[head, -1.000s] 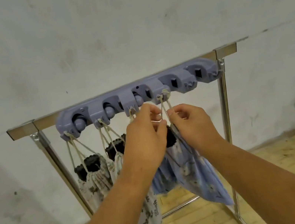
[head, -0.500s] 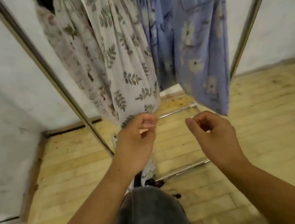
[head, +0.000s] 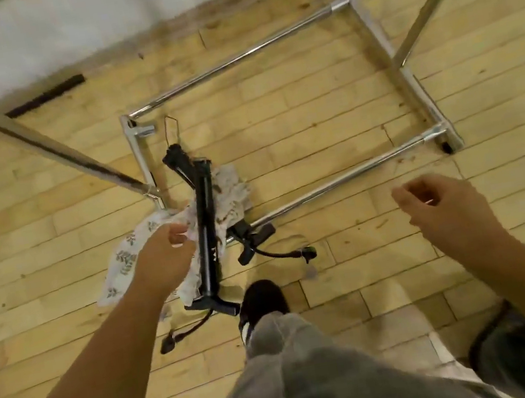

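Head view, looking straight down: we see a person's left hand [head: 160, 261] reaching over a leaf-print cloth [head: 125, 256] that lies crumpled on the wooden floor [head: 309, 114], left of the frame's centre. Its fingers [head: 175, 237] are bent in toward the thumb just above the cloth's edge; we cannot tell whether they pinch the fabric or only hover over it. A black rod [head: 207, 235] lies across the cloth, running from the middle of the frame down toward a black shoe [head: 263, 297], just to the right of the left hand. A black cord [head: 281, 254] trails on the boards to the rod's right.

The right hand [head: 442, 203] hangs in the air at centre right, well apart from the cloth, its fingers [head: 408, 198] loosely curled with nothing in them.

The chrome base of a rack [head: 348, 177] frames the floor in the upper middle, and one of its posts [head: 35, 139] slants in from the upper left. A grey trouser leg [head: 295, 384] fills the bottom centre; a pale wall [head: 52, 32] runs along the top left.
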A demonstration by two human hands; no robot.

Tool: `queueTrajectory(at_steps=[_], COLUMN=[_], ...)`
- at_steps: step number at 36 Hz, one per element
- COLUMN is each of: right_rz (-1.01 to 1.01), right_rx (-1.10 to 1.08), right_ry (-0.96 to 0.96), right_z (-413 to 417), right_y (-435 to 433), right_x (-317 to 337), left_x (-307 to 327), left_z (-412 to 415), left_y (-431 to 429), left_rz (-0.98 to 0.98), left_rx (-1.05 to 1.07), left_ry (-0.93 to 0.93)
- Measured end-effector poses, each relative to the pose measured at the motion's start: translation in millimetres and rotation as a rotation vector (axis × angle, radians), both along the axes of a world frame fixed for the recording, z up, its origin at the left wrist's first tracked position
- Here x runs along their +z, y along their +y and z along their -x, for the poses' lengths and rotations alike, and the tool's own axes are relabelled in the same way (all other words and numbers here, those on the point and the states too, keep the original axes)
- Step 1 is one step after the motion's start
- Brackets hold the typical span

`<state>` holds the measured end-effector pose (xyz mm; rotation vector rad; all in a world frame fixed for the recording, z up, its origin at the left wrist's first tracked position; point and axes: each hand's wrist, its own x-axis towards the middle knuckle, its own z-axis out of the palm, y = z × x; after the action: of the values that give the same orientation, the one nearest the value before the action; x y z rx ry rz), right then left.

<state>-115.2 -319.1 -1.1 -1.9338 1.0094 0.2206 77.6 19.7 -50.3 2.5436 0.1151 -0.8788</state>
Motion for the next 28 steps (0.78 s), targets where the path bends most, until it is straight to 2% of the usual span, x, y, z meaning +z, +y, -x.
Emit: queueTrajectory(at_steps=[3, 5, 10, 13, 16, 20, 23, 28], right_rz=[-0.056, -0.099, -0.164, -0.198, -0.245, -0.282, -0.299, -0.269], right_rx=[0.017, 0.023, 0.088, 0.094, 0.114, 0.153, 0.161, 0.187], right_ry=[0.085, 0.134, 0.232, 0.214, 0.193, 0.162, 0.121, 0.06], right_z=[12.3, 19.7, 33.2, 31.6, 26.2, 17.0, 6.0, -7.7], right_y=[-11.2, -13.3, -8.3, 3.5, 16.4, 30.0, 34.0, 34.1], right_x=[-27.6, -41.5, -69.8, -75.1, -67.7, -48.4, -22.9, 21.0], left_x=[-46.5, -70.0, -104.7, -112.7, -103.9, -75.8, -41.6, 24.5], left_z=[-3.5, -4.3, -0.7, -2.7, -4.3, -5.3, -5.3, -3.2], left_y=[7.1, 4.0, -14.7, -16.6, -20.0, -22.1, -24.1, -35.6], left_rz=[-0.093, -0.104, -0.125, -0.179, -0.225, -0.229, -0.131, 0.007], left_rx=[0.011, 0.004, 0.049, 0.007, -0.046, -0.043, -0.073, -0.079], left_ry=[0.178, 0.217, 0.062, 0.005, 0.015, -0.12, -0.182, -0.141])
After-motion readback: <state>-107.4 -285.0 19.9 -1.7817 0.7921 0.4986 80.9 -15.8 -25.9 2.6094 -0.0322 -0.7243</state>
